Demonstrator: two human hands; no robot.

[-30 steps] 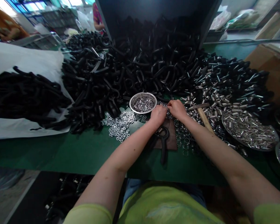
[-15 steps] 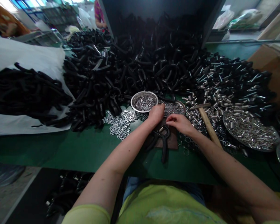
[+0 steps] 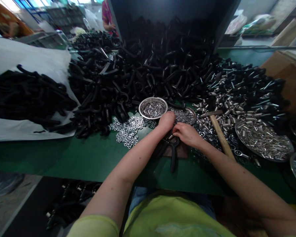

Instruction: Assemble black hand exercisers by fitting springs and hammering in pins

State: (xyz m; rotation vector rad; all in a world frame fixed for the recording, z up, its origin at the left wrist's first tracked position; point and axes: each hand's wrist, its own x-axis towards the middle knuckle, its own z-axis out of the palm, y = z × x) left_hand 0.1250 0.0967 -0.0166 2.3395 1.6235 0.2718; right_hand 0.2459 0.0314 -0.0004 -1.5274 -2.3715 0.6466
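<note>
A black hand grip strengthener (image 3: 173, 157) with two handles and a small metal spring (image 3: 171, 137) lies on a brown plate (image 3: 183, 152) in front of me. My left hand (image 3: 166, 121) is curled closed at its upper end; its fingers are turned away, so what they hold is hidden. Thumb and fingertips of my right hand (image 3: 186, 133) are pinched together beside the spring, and anything between them is too small to name. Just beyond my hands stand a steel bowl (image 3: 139, 110) of small metal pins and a shallow dish (image 3: 194, 116) of small metal parts.
Loose nuts (image 3: 128, 131) lie left of my hands. On the right are a wooden-handled hammer (image 3: 220, 133), scattered springs (image 3: 230, 107) and a large bowl (image 3: 259, 156) of pins. Black handles (image 3: 138, 74) are heaped behind. Another person (image 3: 108, 16) is at the back.
My right hand has moved slightly left and down, bringing its pinched fingertips to the spring. My left hand stays in almost the same place.
</note>
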